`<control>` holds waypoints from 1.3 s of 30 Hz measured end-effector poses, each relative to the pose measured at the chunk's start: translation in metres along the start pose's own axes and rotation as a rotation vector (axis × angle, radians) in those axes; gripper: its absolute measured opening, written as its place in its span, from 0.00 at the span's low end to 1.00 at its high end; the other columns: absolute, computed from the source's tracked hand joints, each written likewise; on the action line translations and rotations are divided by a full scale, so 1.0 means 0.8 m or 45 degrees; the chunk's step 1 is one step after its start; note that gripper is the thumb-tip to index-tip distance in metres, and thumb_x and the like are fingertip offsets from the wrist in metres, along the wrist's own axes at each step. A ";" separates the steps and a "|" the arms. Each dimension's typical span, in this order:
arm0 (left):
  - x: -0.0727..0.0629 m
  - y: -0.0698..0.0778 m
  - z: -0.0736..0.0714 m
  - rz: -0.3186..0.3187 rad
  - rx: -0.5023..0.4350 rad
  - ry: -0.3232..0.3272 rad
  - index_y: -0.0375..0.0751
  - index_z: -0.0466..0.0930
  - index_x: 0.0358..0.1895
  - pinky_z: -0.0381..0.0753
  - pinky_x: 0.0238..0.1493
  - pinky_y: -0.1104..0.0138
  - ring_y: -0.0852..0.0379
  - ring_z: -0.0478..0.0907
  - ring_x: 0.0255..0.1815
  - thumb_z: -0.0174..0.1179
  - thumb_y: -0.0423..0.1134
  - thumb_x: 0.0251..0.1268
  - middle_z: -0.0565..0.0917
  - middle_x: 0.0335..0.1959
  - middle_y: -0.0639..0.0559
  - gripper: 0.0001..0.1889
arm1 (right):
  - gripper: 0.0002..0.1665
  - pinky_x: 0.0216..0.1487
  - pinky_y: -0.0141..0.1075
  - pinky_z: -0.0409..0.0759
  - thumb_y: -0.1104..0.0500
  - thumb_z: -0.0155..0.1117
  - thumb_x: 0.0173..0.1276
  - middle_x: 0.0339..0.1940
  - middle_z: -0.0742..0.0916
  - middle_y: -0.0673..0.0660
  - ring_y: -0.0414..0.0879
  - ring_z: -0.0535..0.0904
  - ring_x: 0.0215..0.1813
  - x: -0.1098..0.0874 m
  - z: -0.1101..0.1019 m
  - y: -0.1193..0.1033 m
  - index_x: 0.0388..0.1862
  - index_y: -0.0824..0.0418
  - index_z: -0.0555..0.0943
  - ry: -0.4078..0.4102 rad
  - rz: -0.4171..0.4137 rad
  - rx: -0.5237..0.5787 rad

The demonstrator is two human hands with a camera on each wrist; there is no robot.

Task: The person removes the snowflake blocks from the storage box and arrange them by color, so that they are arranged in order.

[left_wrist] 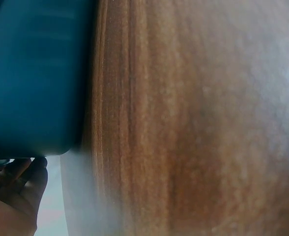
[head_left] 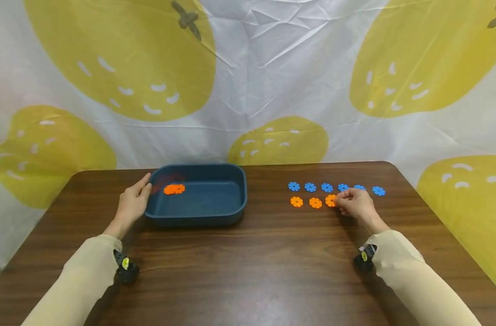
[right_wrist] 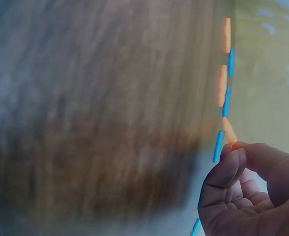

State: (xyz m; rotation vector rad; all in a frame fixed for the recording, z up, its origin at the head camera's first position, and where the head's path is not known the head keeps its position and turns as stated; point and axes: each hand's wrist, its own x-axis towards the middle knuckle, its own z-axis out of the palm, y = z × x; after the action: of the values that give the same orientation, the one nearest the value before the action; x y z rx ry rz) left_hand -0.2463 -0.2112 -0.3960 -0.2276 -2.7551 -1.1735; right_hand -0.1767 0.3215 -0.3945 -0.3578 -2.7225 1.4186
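My left hand (head_left: 134, 202) grips the left rim of a dark blue plastic tub (head_left: 199, 221), its fingers bent against the tub's end in the left wrist view. Several orange notched discs (head_left: 174, 189) lie overlapping on the tub floor. On the right, my right hand (head_left: 357, 202) pinches the edge of an orange notched disc (head_left: 330, 200) between thumb and index finger. That disc (right_wrist: 229, 132) tilts up at an angle in the right wrist view. Two more orange discs, one at the row's end (head_left: 296, 202) and one beside it (head_left: 315, 203), lie flat to its left.
Behind the orange row runs a row of several blue notched discs (head_left: 310, 187), one partly covered by my right hand. Everything stands on a brown wooden table (head_left: 248, 271). A white cloth with yellow fruit shapes (head_left: 278, 140) hangs along the table's far edge.
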 end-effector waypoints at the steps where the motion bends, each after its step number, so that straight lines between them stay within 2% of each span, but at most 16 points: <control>1: 0.000 0.000 0.000 -0.001 0.003 0.001 0.40 0.54 0.73 0.60 0.64 0.41 0.31 0.60 0.66 0.35 0.44 0.77 0.62 0.67 0.32 0.26 | 0.12 0.26 0.26 0.80 0.66 0.59 0.64 0.20 0.81 0.46 0.35 0.74 0.22 0.000 0.000 0.001 0.41 0.76 0.76 -0.002 0.007 -0.010; 11: 0.001 0.001 0.001 0.002 0.012 0.038 0.39 0.56 0.72 0.60 0.64 0.41 0.30 0.60 0.66 0.38 0.42 0.76 0.63 0.66 0.32 0.25 | 0.11 0.24 0.27 0.78 0.65 0.59 0.63 0.23 0.79 0.50 0.36 0.73 0.21 0.003 0.000 0.003 0.38 0.74 0.77 0.013 0.082 -0.091; 18: 0.001 0.001 0.000 -0.011 0.012 0.021 0.40 0.55 0.73 0.59 0.64 0.41 0.31 0.60 0.66 0.37 0.43 0.77 0.62 0.67 0.33 0.25 | 0.11 0.24 0.29 0.77 0.64 0.59 0.64 0.31 0.80 0.57 0.39 0.71 0.23 0.003 -0.001 -0.002 0.37 0.74 0.78 -0.006 0.081 -0.186; 29: 0.001 0.001 0.001 -0.009 0.013 0.031 0.40 0.56 0.72 0.59 0.64 0.41 0.30 0.60 0.66 0.38 0.43 0.77 0.63 0.67 0.33 0.25 | 0.09 0.22 0.32 0.72 0.63 0.60 0.63 0.26 0.79 0.54 0.40 0.70 0.21 0.006 -0.004 0.000 0.32 0.70 0.79 -0.049 0.064 -0.296; 33: 0.001 0.001 0.001 -0.004 0.011 0.025 0.40 0.55 0.72 0.59 0.64 0.41 0.30 0.59 0.66 0.37 0.43 0.77 0.63 0.67 0.33 0.25 | 0.08 0.22 0.32 0.73 0.63 0.61 0.62 0.27 0.80 0.56 0.40 0.71 0.21 0.007 -0.004 0.002 0.31 0.69 0.79 -0.035 0.056 -0.332; 39: 0.000 0.001 0.001 0.009 0.011 0.023 0.39 0.55 0.72 0.59 0.64 0.41 0.30 0.60 0.66 0.37 0.43 0.77 0.63 0.67 0.32 0.25 | 0.09 0.21 0.32 0.75 0.63 0.61 0.61 0.29 0.81 0.59 0.39 0.72 0.19 0.008 -0.003 0.006 0.34 0.71 0.80 0.015 0.042 -0.311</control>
State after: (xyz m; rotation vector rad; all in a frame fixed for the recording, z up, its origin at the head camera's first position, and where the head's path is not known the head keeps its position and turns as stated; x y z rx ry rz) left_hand -0.2462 -0.2103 -0.3959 -0.2248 -2.7413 -1.1557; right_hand -0.1816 0.3273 -0.3971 -0.4219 -2.8988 1.0865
